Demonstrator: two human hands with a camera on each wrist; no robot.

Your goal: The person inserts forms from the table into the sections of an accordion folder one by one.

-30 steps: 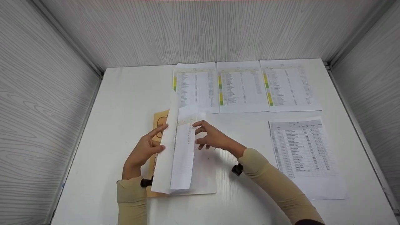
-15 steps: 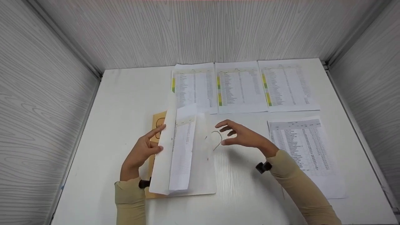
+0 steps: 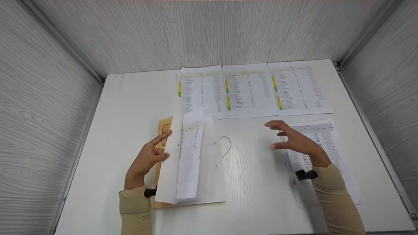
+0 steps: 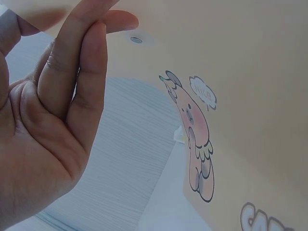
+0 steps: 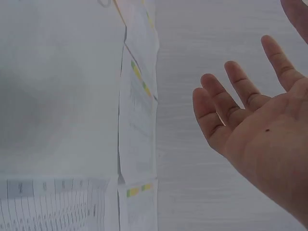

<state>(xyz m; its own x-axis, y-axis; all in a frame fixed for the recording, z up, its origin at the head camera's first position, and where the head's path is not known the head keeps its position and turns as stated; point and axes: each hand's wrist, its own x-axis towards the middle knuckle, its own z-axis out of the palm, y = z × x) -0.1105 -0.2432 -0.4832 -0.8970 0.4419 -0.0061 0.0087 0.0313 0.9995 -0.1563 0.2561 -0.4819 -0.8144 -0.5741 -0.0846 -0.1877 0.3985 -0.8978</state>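
Observation:
My left hand (image 3: 143, 163) holds the raised cover (image 3: 167, 184) of a paper folder. Its thumb and index finger show on the white inner side, while other fingers lie behind. Seen from the left wrist, the cover's outside is orange (image 4: 250, 120), with a cartoon animal and a small hole. A printed sheet (image 3: 188, 163) stands tilted against the cover, above the white inner back (image 3: 212, 186) of the folder. Beside the folder's right edge lies a thin curved strip (image 3: 230, 143). My right hand (image 3: 298, 142), fingers spread and holding nothing, hovers over the left part of another printed sheet (image 3: 321, 133).
Three printed sheets with yellow and green marks lie along the back: a left one (image 3: 200, 88), a middle one (image 3: 249, 88) and a right one (image 3: 298, 88). Grey wood-grain panels (image 3: 196, 32) wall in the white table (image 3: 254, 182) at the back and both sides.
My right hand has left the folder's printed sheet and moved right, over the sheet at the right. The thin strip has come into sight. My left hand still holds the cover.

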